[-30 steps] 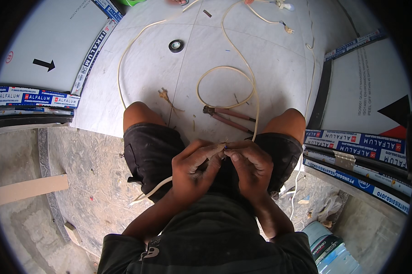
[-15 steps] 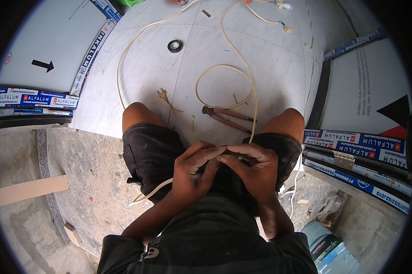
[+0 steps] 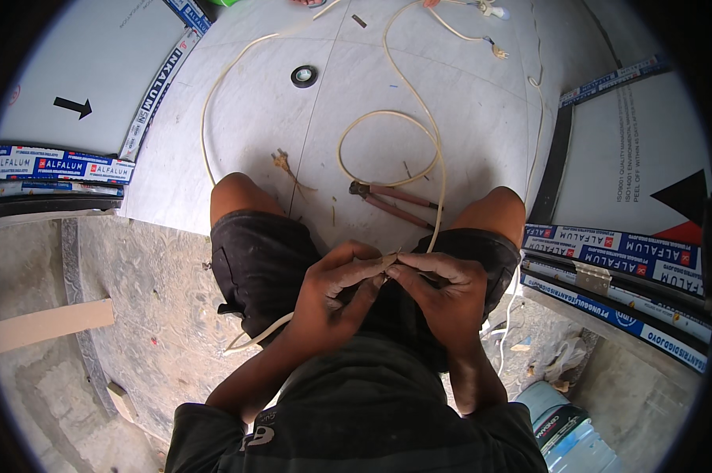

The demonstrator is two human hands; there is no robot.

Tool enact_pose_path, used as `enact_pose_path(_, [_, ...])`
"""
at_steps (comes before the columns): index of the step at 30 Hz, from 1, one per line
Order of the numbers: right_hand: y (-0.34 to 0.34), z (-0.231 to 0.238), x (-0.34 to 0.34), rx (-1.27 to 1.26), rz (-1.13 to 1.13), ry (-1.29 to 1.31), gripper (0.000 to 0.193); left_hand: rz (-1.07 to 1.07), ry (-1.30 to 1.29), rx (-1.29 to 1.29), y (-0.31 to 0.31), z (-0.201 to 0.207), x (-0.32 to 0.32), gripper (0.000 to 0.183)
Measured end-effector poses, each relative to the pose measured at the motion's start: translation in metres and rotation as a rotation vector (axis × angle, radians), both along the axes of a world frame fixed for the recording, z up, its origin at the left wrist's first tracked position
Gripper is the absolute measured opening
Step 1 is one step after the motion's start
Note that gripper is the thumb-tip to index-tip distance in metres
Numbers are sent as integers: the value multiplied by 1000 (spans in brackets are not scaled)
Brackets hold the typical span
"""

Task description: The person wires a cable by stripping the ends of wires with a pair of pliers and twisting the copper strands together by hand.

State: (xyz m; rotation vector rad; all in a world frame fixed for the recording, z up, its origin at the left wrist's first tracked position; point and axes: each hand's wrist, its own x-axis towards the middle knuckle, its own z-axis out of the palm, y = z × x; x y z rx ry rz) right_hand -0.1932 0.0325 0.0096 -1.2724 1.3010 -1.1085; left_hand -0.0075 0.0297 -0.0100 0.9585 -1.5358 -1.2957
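Above the lap, a thin, pale wire end (image 3: pixel 398 252) is pinched between the closed thumb and fingertips of the left hand (image 3: pixel 338 288) and right hand (image 3: pixel 443 288); which strand is held by each cannot be told. Beyond the knees, metal pincers with dull pink handles (image 3: pixel 394 193) are laid beside a looped cream plastic-sheathed cable (image 3: pixel 443 173). To their left, a beige two-pin plug (image 3: pixel 280 161) is seen; farther off, a round black tape roll (image 3: pixel 295 78).

Building or fit-out site, apparently mid-work.
Pale tiled floor (image 3: pixel 253 126) meets rough, dirty ground (image 3: pixel 151 276); panels (image 3: pixel 88 63) edged in printed protective film both sides; pincers (image 3: pixel 397 194), tape roll (image 3: pixel 303 84), loose cable (image 3: pixel 444 169) on tiles.
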Motion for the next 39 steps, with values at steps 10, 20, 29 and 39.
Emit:
enact_pose_path(10, [7,-6,4,-119,-103,73,13,51,-51,-20,2,6,-9,33])
enact_pose_path(20, [6,-11,12,-197,-141,50,13,306,-232,-261,-2,8,-20,26])
enact_pose_path(29, [1,-18,12,-271,-119,-30,12,283,-144,-113,-3,8,-20,21])
enact_pose_path(39, [-2,-22,10,-289,-68,-91,15,230,-62,-47,0,7,-20,15])
